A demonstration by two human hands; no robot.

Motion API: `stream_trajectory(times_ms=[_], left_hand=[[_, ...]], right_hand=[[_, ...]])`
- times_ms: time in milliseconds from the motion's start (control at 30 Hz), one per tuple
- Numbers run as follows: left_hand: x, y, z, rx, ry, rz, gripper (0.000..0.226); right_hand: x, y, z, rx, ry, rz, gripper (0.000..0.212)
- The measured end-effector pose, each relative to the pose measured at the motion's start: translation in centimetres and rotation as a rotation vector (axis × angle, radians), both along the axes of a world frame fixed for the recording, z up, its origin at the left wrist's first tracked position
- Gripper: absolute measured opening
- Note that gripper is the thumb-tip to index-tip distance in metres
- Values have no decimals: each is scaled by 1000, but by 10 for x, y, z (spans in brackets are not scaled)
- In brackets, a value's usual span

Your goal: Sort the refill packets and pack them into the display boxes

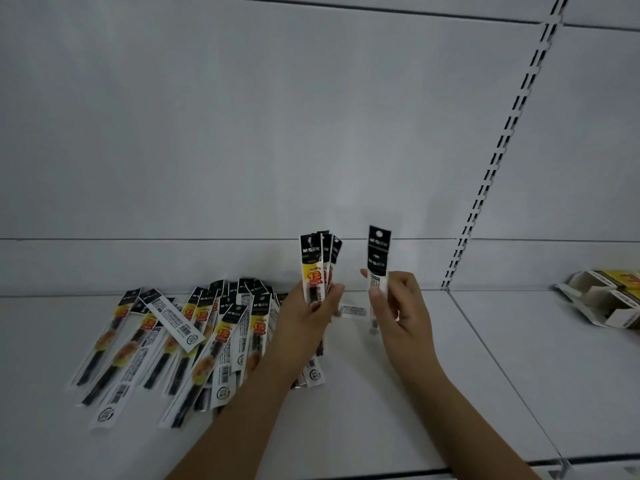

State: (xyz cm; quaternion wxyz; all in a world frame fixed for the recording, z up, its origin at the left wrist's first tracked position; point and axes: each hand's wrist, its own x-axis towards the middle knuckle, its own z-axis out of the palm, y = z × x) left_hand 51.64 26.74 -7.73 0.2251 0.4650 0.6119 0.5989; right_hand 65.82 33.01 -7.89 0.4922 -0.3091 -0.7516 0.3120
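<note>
A pale grey shop shelf [398,410] runs across the view beneath a plain back panel [242,116], with a slotted upright rail [502,140] rising along the panel on the right; the light is dim and even. At the left of the shelf lies a loose heap of refill packets [180,344], long and narrow, black at the top with yellow and red price marks, some face up and some turned to show white barcoded backs, overlapping one another at mixed angles; the heap reaches right as far as the left forearm. The left hand [306,318] is raised above the shelf, its grip closed round a fanned bundle of packets [317,268] held upright, their black headers fanned out above the fingers and their lower ends hanging below the palm. Just beside it, apart from the bundle, the right hand [398,306] pinches a single packet [377,261] between thumb and fingers, upright, black header on top. A small white label [353,310] lies flat on the shelf between the two hands. Far right, well apart, open display boxes [609,299] rest on the shelf, yellow and white, partly cut off by the edge.
</note>
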Motion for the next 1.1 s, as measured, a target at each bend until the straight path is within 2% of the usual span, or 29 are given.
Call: stream_trajectory(times_ms=[67, 167, 233, 333, 400, 467, 533, 633, 767, 867, 967, 1100], left_hand=[[1, 0, -2, -25, 33, -56, 27], [5, -1, -3, -57, 19, -236, 31], [8, 0, -7, -88, 28, -298, 37], [10, 3, -13, -146, 105, -245, 46], [11, 4, -15, -164, 221, -165, 49], [13, 6, -17, -143, 357, -113, 45], [17, 7, -15, -116, 439, -121, 41], [20, 5, -13, -54, 496, -191, 41], [16, 2, -17, -97, 499, -194, 52], [13, 5, -21, -40, 656, -160, 37], [12, 6, -19, -50, 592, -149, 21], [13, 6, -20, -87, 584, -179, 27]], right_hand=[[1, 1, 0, -5, 39, 2, 25], [3, 0, 3, -107, 137, 40, 7], [3, 1, 4, -95, 110, 16, 9], [1, -1, 5, -16, 34, 25, 7], [0, -5, 6, 34, -5, 25, 5], [-4, -8, 5, 40, -43, -4, 14], [-8, -10, 4, -20, -35, -27, 25], [-9, -6, 8, -140, -15, -42, 19], [1, 6, 23, -187, -21, 23, 12], [8, 11, 34, -162, -73, 63, 11], [11, 13, 39, -92, -178, 125, 14], [15, 14, 30, -51, -378, 206, 16]])
